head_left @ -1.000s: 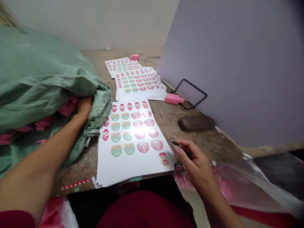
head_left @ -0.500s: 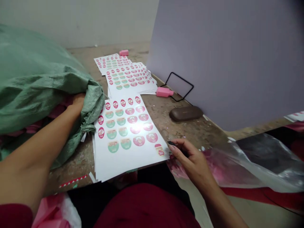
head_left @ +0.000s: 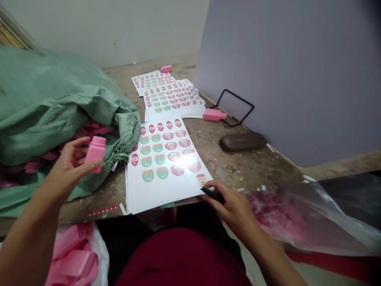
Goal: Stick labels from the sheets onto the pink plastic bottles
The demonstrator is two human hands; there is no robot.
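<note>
My left hand [head_left: 71, 161] grips a small pink plastic bottle [head_left: 96, 153] with its neck up, in front of the mouth of a green woven sack [head_left: 56, 79] that holds more pink bottles. Over the lower right corner of the nearest sticker sheet [head_left: 166, 194] is my right hand [head_left: 228, 202], closed around a slim black pen-like tool [head_left: 213, 194]. The tool's tip is at the small sticker [head_left: 201, 180] in that corner. Rows of green and pink round stickers cover the sheet. What kind of tool it is I cannot tell.
More sticker sheets [head_left: 175, 97] lie behind. A pink bottle [head_left: 212, 114], a black wire stand [head_left: 238, 107] and a brown case [head_left: 242, 142] are on the right, by a grey panel [head_left: 285, 79]. Clear plastic bags hang right; a white bag of pink bottles [head_left: 79, 262] is below left.
My left hand has come out of the green sack with a pink bottle. My right hand has moved slightly left, bringing the black tool to the corner sticker. The view has shifted left.
</note>
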